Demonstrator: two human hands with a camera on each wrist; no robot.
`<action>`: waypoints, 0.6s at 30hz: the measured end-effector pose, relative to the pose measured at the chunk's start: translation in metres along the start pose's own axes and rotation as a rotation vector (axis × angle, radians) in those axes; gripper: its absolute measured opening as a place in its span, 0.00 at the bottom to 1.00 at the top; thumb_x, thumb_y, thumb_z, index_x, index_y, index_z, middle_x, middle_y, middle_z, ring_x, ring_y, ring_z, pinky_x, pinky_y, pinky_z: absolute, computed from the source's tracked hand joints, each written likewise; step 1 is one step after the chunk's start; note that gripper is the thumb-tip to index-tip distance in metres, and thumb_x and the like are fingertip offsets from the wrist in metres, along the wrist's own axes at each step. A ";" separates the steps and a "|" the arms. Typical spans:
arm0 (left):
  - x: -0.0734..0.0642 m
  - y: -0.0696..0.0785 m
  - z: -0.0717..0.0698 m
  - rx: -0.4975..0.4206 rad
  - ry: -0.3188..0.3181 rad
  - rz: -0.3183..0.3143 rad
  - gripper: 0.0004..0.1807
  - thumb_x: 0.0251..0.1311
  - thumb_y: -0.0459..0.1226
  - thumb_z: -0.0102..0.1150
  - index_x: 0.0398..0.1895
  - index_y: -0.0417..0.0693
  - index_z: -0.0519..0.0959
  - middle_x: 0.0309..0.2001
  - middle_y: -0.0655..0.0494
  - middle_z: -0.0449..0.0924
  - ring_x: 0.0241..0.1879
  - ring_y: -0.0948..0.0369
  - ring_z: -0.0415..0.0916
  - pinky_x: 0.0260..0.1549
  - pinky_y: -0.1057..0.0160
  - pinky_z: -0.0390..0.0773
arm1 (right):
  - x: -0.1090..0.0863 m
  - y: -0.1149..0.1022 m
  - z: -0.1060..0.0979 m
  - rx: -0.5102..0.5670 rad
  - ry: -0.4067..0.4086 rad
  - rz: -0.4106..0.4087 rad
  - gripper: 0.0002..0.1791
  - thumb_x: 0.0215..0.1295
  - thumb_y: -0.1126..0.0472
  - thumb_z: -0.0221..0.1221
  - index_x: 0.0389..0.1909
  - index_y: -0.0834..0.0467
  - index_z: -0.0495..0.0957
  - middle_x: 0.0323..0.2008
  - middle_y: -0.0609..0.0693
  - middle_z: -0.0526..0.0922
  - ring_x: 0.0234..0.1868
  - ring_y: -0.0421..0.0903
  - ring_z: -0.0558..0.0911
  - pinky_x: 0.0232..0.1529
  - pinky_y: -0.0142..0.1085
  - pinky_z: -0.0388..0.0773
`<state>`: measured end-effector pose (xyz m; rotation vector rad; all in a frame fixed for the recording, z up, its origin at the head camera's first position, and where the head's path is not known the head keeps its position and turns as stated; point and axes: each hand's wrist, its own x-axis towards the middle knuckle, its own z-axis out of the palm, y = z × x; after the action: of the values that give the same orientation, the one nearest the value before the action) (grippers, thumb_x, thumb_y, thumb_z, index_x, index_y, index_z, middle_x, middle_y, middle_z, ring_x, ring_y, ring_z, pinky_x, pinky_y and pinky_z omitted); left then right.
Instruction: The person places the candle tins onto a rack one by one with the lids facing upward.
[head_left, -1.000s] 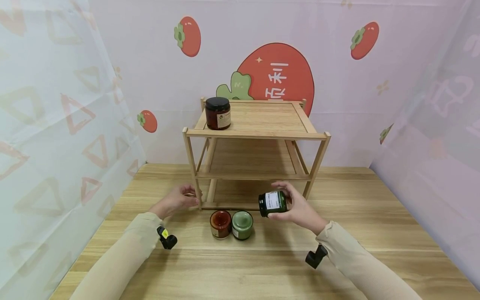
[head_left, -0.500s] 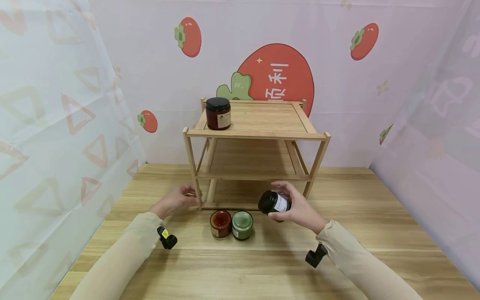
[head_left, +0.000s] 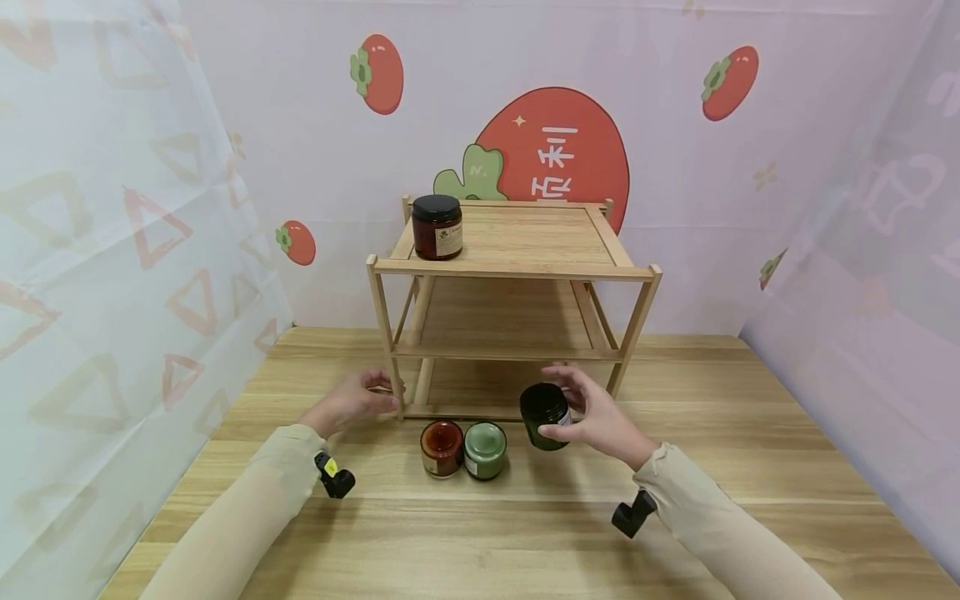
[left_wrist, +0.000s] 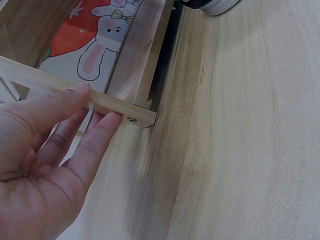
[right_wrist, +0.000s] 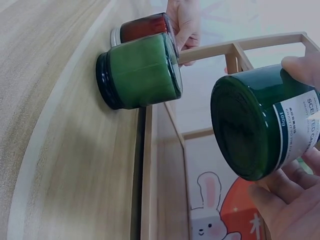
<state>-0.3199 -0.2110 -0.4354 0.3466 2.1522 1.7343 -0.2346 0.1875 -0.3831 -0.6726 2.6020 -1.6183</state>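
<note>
My right hand point(head_left: 596, 421) grips a dark green scented candle jar point(head_left: 546, 425) above the table, its black lid facing up. In the right wrist view the candle jar's point(right_wrist: 265, 125) white label and dark base show. My left hand point(head_left: 352, 404) pinches the front left leg of a wooden shelf rack point(head_left: 517, 269), thumb and fingers on either side of the post in the left wrist view. Between the hands, a red candle jar point(head_left: 442, 450) and a light green candle jar point(head_left: 485, 451) stand side by side, bottoms up, on the table.
On the rack's top shelf, at the left, stands a dark brown jar point(head_left: 437, 229) with a black lid. The rack's two lower shelves lie behind the jars. Printed cloth walls point(head_left: 675, 192) enclose the wooden table point(head_left: 480, 542) at the back and sides.
The dark green jar has turned in my right hand, from lying on its side with the label in sight to lid up. My left hand has stayed at the rack's leg.
</note>
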 end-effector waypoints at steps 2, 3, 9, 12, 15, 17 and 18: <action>0.000 0.000 0.000 -0.008 0.001 0.000 0.17 0.58 0.25 0.61 0.51 0.30 0.71 0.49 0.39 0.77 0.42 0.60 0.79 0.44 0.67 0.82 | -0.001 0.000 0.000 -0.010 0.006 -0.005 0.42 0.48 0.62 0.74 0.64 0.59 0.66 0.62 0.58 0.72 0.61 0.54 0.73 0.66 0.47 0.68; 0.000 0.000 0.000 -0.010 -0.004 0.004 0.18 0.58 0.25 0.60 0.51 0.30 0.71 0.49 0.39 0.77 0.42 0.60 0.79 0.44 0.67 0.82 | -0.001 0.000 -0.001 -0.013 0.008 -0.006 0.42 0.47 0.62 0.74 0.64 0.58 0.66 0.61 0.57 0.72 0.61 0.54 0.73 0.66 0.45 0.68; 0.000 0.000 0.000 -0.015 -0.009 0.012 0.18 0.58 0.25 0.60 0.52 0.28 0.70 0.50 0.36 0.76 0.43 0.59 0.79 0.44 0.67 0.82 | -0.001 0.001 -0.001 -0.008 0.007 -0.012 0.41 0.47 0.62 0.74 0.63 0.58 0.67 0.61 0.58 0.72 0.59 0.54 0.74 0.61 0.31 0.71; 0.000 0.000 0.000 -0.016 -0.010 0.013 0.18 0.59 0.25 0.60 0.52 0.28 0.70 0.50 0.36 0.76 0.43 0.59 0.79 0.44 0.67 0.82 | -0.002 0.001 -0.002 0.012 0.002 -0.011 0.40 0.48 0.63 0.74 0.63 0.59 0.67 0.62 0.60 0.72 0.58 0.54 0.75 0.58 0.31 0.74; 0.000 0.000 0.000 -0.013 -0.009 0.012 0.18 0.58 0.25 0.60 0.51 0.29 0.71 0.50 0.38 0.77 0.43 0.60 0.79 0.44 0.67 0.82 | -0.002 0.001 -0.002 0.045 -0.007 -0.010 0.40 0.48 0.64 0.74 0.63 0.61 0.67 0.61 0.62 0.72 0.56 0.55 0.76 0.55 0.32 0.77; -0.001 0.000 0.000 -0.015 -0.007 0.010 0.18 0.58 0.25 0.61 0.51 0.30 0.71 0.49 0.38 0.77 0.43 0.59 0.80 0.44 0.66 0.83 | -0.002 0.001 -0.002 0.066 -0.014 -0.005 0.39 0.48 0.65 0.73 0.62 0.62 0.68 0.60 0.62 0.73 0.55 0.55 0.77 0.54 0.34 0.78; -0.001 0.001 0.000 -0.013 -0.006 0.010 0.18 0.58 0.25 0.61 0.51 0.30 0.72 0.50 0.37 0.77 0.43 0.58 0.80 0.44 0.66 0.83 | -0.002 0.000 -0.002 0.079 -0.018 0.000 0.38 0.48 0.65 0.73 0.62 0.63 0.68 0.59 0.62 0.73 0.55 0.55 0.78 0.54 0.35 0.79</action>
<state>-0.3192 -0.2111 -0.4348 0.3596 2.1379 1.7494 -0.2335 0.1898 -0.3828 -0.6791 2.5109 -1.6958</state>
